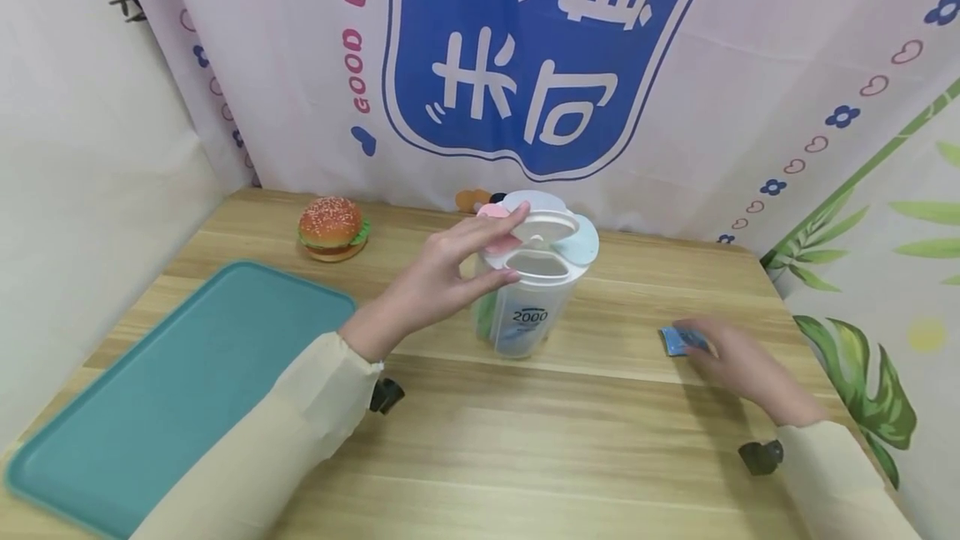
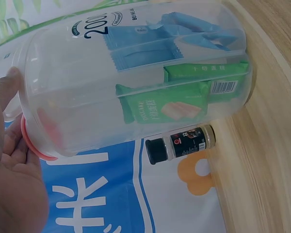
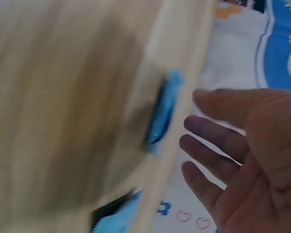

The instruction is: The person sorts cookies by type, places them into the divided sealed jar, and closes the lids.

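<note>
A clear food storage container (image 1: 531,319) with several compartments stands upright on the table. One white lid (image 1: 551,227) is raised over a front opening; pink and pale blue lids sit beside it. My left hand (image 1: 457,269) grips the container's top, thumb at the rim and a finger at the raised lid. Inside are blue packets (image 2: 145,48) and green cake packets (image 2: 165,104). My right hand (image 1: 723,357) reaches over a small blue packet (image 1: 678,342) on the table. In the right wrist view its fingers are spread, apart from a blue packet (image 3: 165,114); another packet (image 3: 119,216) lies nearby.
A teal tray (image 1: 247,282) occupies the table's left side. Behind it sits a toy hamburger (image 1: 332,227). A small black-capped bottle (image 2: 182,144) stands behind the container, near the printed curtain (image 1: 300,65).
</note>
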Motion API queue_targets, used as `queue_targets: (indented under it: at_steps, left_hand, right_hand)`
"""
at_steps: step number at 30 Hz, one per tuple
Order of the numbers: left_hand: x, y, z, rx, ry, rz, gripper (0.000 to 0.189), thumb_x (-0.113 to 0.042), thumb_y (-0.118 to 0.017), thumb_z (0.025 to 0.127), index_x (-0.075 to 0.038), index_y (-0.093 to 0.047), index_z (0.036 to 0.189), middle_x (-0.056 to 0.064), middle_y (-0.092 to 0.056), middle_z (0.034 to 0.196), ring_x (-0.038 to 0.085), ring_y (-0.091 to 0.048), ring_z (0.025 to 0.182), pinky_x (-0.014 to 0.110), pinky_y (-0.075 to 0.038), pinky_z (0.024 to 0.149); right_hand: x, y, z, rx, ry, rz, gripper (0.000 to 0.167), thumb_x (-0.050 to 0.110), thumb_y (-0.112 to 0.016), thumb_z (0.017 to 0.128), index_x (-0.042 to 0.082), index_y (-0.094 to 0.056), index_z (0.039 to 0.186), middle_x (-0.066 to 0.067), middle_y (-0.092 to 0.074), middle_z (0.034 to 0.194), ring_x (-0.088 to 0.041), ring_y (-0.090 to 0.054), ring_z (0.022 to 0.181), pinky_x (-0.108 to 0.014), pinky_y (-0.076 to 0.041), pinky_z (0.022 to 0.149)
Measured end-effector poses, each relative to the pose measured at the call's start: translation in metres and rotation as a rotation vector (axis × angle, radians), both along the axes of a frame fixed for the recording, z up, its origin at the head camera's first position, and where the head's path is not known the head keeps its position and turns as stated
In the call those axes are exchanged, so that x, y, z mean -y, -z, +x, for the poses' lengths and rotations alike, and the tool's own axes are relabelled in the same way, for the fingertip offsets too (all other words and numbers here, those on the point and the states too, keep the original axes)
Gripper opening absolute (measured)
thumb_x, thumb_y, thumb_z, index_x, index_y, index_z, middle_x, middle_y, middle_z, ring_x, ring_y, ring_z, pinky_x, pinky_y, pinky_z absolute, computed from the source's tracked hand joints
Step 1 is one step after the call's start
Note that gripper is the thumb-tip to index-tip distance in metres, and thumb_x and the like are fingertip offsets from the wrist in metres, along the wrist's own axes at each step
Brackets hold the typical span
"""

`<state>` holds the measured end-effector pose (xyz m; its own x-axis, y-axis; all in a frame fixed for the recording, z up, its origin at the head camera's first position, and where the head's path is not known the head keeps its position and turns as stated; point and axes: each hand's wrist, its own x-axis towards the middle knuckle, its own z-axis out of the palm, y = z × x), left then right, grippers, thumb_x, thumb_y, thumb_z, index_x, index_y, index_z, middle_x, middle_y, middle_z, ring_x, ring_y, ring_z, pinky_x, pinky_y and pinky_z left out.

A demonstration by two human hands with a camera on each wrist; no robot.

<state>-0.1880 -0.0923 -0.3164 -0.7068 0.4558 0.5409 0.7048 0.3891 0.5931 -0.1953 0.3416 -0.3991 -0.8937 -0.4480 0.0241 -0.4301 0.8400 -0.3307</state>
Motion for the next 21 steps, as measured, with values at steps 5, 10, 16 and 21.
queue_targets:
  at_steps: [5,10,16,21]
  left_hand:
    - [0.001,-0.001,0.0,-0.002,0.002,-0.002,0.074,-0.015,-0.081,0.092,-0.013,-0.048,0.157,0.007,-0.06,0.154,0.023,-0.055,0.146,0.043,-0.041,0.127]
    - [0.0,-0.002,0.0,-0.012,0.008,-0.002,0.074,-0.015,-0.081,0.092,-0.013,-0.048,0.157,0.007,-0.059,0.155,0.023,-0.055,0.146,0.042,-0.041,0.127]
    - [0.0,-0.002,0.0,-0.003,-0.007,-0.015,0.074,-0.016,-0.082,0.092,-0.013,-0.047,0.158,0.007,-0.061,0.153,0.024,-0.055,0.146,0.044,-0.04,0.127]
    - [0.0,-0.001,0.0,0.001,-0.01,-0.02,0.075,-0.016,-0.081,0.092,-0.013,-0.047,0.158,0.008,-0.061,0.153,0.024,-0.055,0.146,0.045,-0.04,0.127]
  right_hand:
    - [-0.006,0.012,-0.003,0.033,0.011,0.067,0.042,-0.002,-0.063,0.098,-0.01,-0.058,0.139,-0.036,-0.06,0.14,-0.057,-0.057,0.129,-0.071,-0.047,0.108]
    - [-0.007,0.017,-0.006,0.044,0.05,0.074,0.043,0.002,-0.063,0.099,-0.009,-0.058,0.14,-0.036,-0.061,0.139,-0.057,-0.059,0.128,-0.071,-0.048,0.107]
    - [-0.008,0.016,-0.01,0.06,0.094,0.079,0.05,0.009,-0.072,0.096,-0.01,-0.056,0.14,-0.041,-0.059,0.134,-0.059,-0.06,0.121,-0.072,-0.052,0.099]
    - [-0.011,0.01,-0.011,0.116,0.103,0.072,0.062,0.015,-0.077,0.094,-0.012,-0.051,0.142,-0.039,-0.062,0.122,-0.055,-0.064,0.11,-0.069,-0.056,0.091]
